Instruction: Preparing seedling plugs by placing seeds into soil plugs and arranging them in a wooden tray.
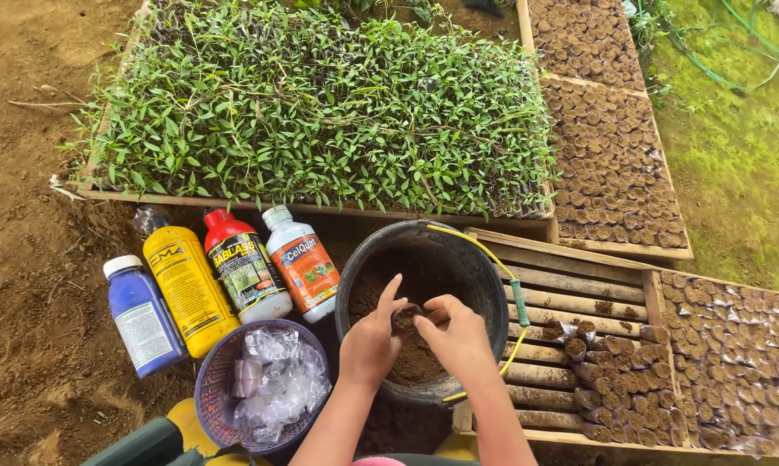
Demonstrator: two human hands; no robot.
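Note:
Both my hands are over a black bucket (471,259) half full of dark soil (368,289). My left hand (370,341) and my right hand (454,332) hold between them a small soil-filled seedling bag (406,318), fingers pinched around its top. A yellow handle with a green grip (518,291) hangs down the bucket's right side.
A purple basket (215,384) of clear plastic bags sits left of the bucket. Behind it lie several bottles: blue (142,315), yellow (187,280), red-capped (245,267), white-orange (301,259). A tray of green seedlings (320,103) is beyond. Filled soil bags (614,155) crowd the bamboo racks (571,285) at right.

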